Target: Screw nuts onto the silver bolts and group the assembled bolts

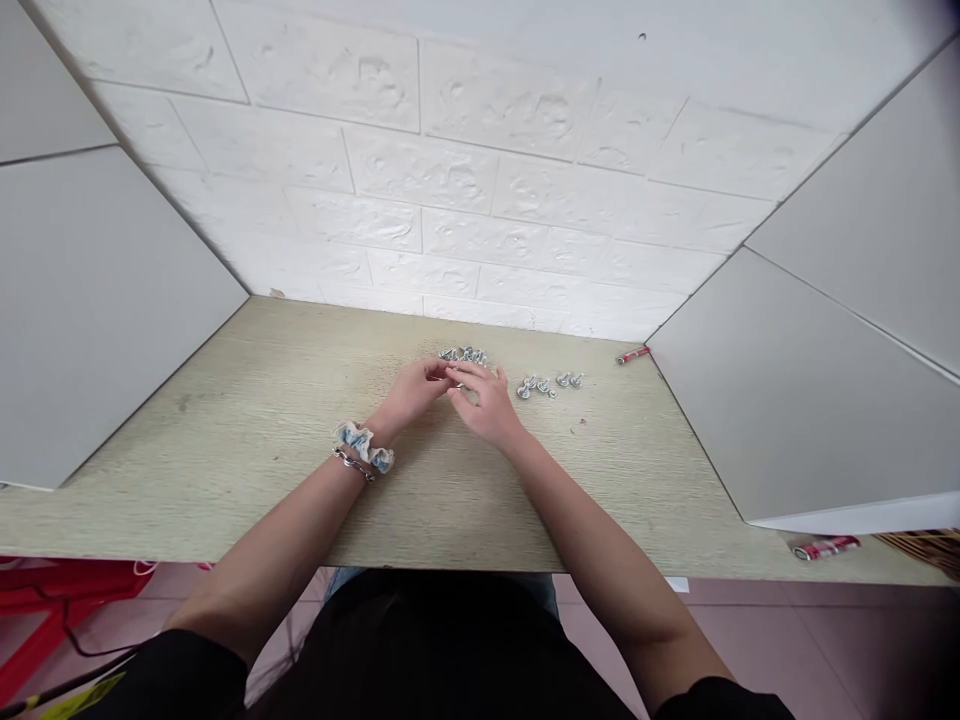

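Note:
Several small shiny metal pieces, screw-like in shape, form a pile (466, 354) on the pale wooden tabletop (255, 440), just beyond my fingers. My left hand (414, 392) has its thumb and fingers pressed together at the near side of this pile; what they hold is too small to make out. Touching its fingertips is my right hand (486, 402), fingers stretched forward and thumb a little apart, with nothing clearly visible in its grip. A second loose group of metal pieces (536, 387) lies right of my right hand, and a small pair (569, 380) sits farther right.
A white brick-pattern wall (457, 180) rises behind the tabletop. Grey panels stand at the left (112, 300) and right (810, 400). One red battery-like cylinder (633, 355) lies at the back right, another (826, 547) near the front right edge, beside a wicker item (926, 548).

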Demonstrator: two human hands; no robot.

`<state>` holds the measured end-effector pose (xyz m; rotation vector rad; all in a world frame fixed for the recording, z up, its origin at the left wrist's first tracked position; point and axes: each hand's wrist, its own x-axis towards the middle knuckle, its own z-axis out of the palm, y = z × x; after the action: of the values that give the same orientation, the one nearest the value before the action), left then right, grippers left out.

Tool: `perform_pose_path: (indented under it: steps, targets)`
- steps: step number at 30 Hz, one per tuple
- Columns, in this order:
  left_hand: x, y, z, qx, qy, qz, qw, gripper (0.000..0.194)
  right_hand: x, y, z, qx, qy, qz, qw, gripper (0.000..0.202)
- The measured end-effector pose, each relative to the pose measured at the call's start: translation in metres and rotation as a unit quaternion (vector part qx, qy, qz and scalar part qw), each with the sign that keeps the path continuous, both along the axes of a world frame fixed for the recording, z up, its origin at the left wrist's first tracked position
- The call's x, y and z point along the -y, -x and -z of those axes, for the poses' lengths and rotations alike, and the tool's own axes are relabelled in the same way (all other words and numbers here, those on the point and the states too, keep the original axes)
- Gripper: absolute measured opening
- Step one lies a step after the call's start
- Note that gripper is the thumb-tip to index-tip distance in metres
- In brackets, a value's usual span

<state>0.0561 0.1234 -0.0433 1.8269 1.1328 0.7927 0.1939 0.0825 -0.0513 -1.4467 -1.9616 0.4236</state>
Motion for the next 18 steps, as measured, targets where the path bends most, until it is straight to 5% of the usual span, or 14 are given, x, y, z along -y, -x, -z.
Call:
perform_pose_path:
  steps: [4, 12, 18]
  targets:
    - [-0.001, 0.000, 0.004, -0.036, -0.010, -0.006, 0.999, 0.027, -0.003, 0.001, 0.006, -0.006, -0.010, 0.003, 1.000, 0.034]
    - [-0.004, 0.002, 0.006, -0.169, -0.112, -0.122, 0.972, 0.021, -0.014, 0.002, 0.020, 0.102, -0.026, 0.114, 0.988, 0.030]
    - [-0.008, 0.004, 0.011, -0.146, -0.104, -0.123, 0.976, 0.022, -0.016, 0.000, 0.023, 0.190, 0.000, 0.091, 0.978, 0.022]
